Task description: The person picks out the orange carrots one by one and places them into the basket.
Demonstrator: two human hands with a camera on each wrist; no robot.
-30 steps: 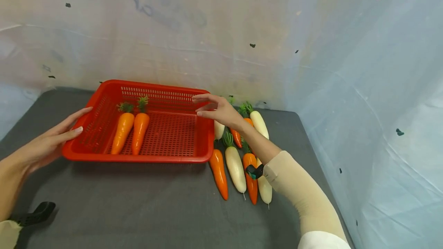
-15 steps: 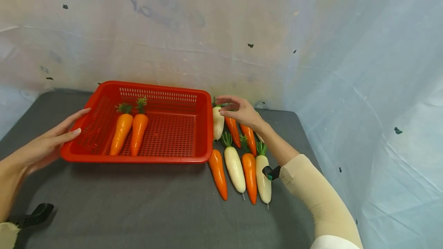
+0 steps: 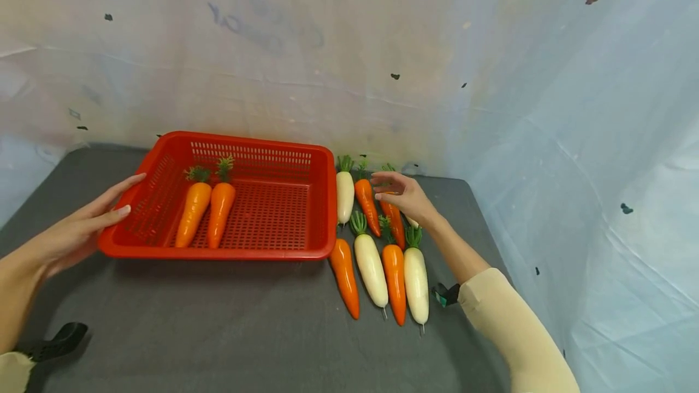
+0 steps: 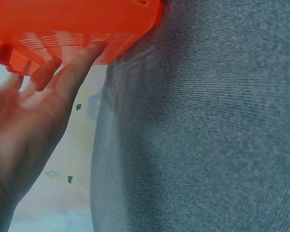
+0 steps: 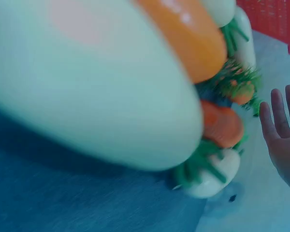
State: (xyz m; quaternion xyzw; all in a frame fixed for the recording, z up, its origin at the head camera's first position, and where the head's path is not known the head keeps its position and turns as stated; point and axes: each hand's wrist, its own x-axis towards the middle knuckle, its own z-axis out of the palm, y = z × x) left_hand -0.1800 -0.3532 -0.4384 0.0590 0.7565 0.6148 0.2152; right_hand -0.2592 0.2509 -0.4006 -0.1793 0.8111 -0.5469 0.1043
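Left hand [image 3: 79, 229] spread against red basket [image 3: 218, 253], right hand [image 3: 406, 194] spread above carrots [image 3: 395, 220], right forearm [image 3: 459, 247] angled inward

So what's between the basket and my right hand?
In the head view, a white radish and then a carrot, both in the back row.

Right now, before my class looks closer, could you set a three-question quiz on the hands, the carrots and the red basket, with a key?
1. Count: how many carrots lie inside the red basket?

2. True or false: the left hand is touching the red basket.

3. Choose: what is the right hand nearest to?
A) the carrots inside the red basket
B) the vegetables lying outside the red basket
C) the left hand

Key: 1. Two. 2. True. 3. B.
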